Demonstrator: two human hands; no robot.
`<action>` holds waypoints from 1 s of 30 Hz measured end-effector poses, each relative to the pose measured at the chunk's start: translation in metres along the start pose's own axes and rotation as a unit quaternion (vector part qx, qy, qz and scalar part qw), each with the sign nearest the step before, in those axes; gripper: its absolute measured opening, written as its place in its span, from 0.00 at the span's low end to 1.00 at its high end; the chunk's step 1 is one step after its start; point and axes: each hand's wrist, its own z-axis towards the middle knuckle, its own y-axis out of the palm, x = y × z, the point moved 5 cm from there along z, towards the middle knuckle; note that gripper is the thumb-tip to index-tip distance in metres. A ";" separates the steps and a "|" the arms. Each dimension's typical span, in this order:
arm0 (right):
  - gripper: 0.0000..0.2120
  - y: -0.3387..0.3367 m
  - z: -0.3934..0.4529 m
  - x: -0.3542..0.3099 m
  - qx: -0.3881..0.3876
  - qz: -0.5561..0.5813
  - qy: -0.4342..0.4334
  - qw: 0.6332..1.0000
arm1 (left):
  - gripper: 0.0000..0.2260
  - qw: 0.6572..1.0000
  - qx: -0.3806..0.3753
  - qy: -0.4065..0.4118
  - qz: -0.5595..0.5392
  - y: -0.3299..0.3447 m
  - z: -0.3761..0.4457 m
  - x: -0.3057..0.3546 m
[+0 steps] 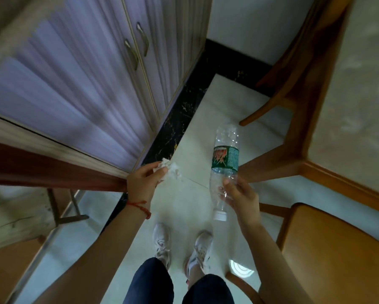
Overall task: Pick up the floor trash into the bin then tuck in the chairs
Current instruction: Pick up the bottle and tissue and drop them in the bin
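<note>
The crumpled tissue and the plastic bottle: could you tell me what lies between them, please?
Nothing is held between them. In the head view, only bare pale floor tile shows in the gap between the tissue in the left hand and the bottle in the right hand.

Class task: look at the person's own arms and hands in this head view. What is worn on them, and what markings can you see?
Both forearms are bare, with no sleeves in view. The left hand has a thin red string bracelet around its wrist. The right hand shows no bracelet, watch or glove. No rings are visible on either.

The pale tiled floor (184, 137) bears two white sneakers (162, 242); wooden chair legs (263, 110) stand beyond them, the cabinet (79, 80) alongside.
</note>
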 end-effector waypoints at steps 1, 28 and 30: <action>0.12 0.002 -0.010 -0.011 -0.003 0.002 -0.003 1.000 | 0.12 1.000 -0.002 0.010 0.009 -0.002 -0.008 0.013; 0.15 0.036 -0.124 -0.108 0.007 -0.052 -0.052 0.997 | 0.12 0.998 -0.007 0.069 -0.006 -0.079 -0.086 0.140; 0.15 0.042 -0.122 -0.108 -0.014 -0.056 -0.049 0.997 | 0.11 0.998 0.015 0.062 -0.007 -0.088 -0.088 0.133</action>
